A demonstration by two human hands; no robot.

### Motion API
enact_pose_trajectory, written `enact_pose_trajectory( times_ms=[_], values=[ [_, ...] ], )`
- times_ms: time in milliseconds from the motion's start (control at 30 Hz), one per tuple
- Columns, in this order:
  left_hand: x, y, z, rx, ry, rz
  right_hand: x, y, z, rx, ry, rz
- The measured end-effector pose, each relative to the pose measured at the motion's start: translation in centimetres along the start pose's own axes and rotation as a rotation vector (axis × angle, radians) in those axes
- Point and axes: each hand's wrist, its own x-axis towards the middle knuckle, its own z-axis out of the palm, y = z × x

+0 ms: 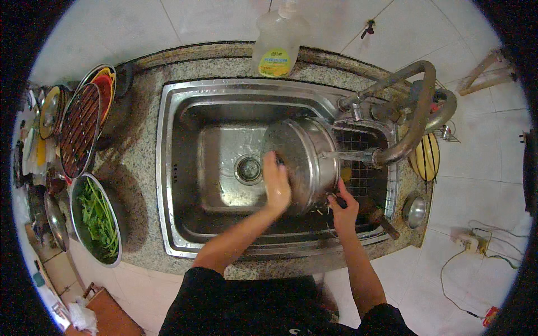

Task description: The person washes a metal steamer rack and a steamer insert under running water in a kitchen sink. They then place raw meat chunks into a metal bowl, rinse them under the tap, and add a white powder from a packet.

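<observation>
A stainless steel pot (317, 161) is tilted on its side over the steel sink (168, 168), its round bottom facing left. My right hand (345, 206) grips the dark side handle (338, 200) at the pot's lower right. My left hand (276, 180) lies against the round bottom, fingers pointing up; it is slightly blurred, and whether it holds anything small cannot be told. From the curved faucet (414, 130), water (349, 155) runs onto the pot's side. The drain (249, 169) shows just left of my left hand.
Left on the granite counter (138, 201) stand a bowl of leafy greens (98, 218) and a brown woven-look basket (80, 130). A detergent bottle (277, 46) stands behind the sink. A wire rack (357, 143) sits at the sink's right; a small metal bowl (415, 212) is beyond it.
</observation>
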Motion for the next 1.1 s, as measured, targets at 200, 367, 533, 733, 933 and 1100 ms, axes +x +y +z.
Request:
enact_pose_trajectory(
  times_ms=[200, 367, 533, 733, 933, 1100],
  values=[
    [7.7, 7.4, 0.6, -0.140, -0.177, 0.411, 0.3, 0.5, -0.1, 0.204, 0.024, 0.120],
    [6.4, -5.9, -1.4, 0.041, 0.034, -0.308, 0.3, -0.6, 0.5, 0.304, 0.053, 0.208],
    [-2.5, 3.5, -2.0, 0.108, -0.058, -0.033, 0.0, -0.7, 0.6, 0.429, 0.053, 0.292],
    [-0.9, 3.5, -4.2, 0.060, -0.204, 0.222, 0.7, -0.4, 0.4, 0.609, 0.054, 0.280],
    [-0.4, 2.2, -5.1, 0.120, -0.098, 0.035, 0.4, -1.4, 0.8, 0.676, 0.035, 0.334],
    [2.9, 13.2, -5.7, -0.067, -0.353, 0.481, -1.3, -3.2, 0.4, 0.551, -0.024, 0.279]
  ],
)
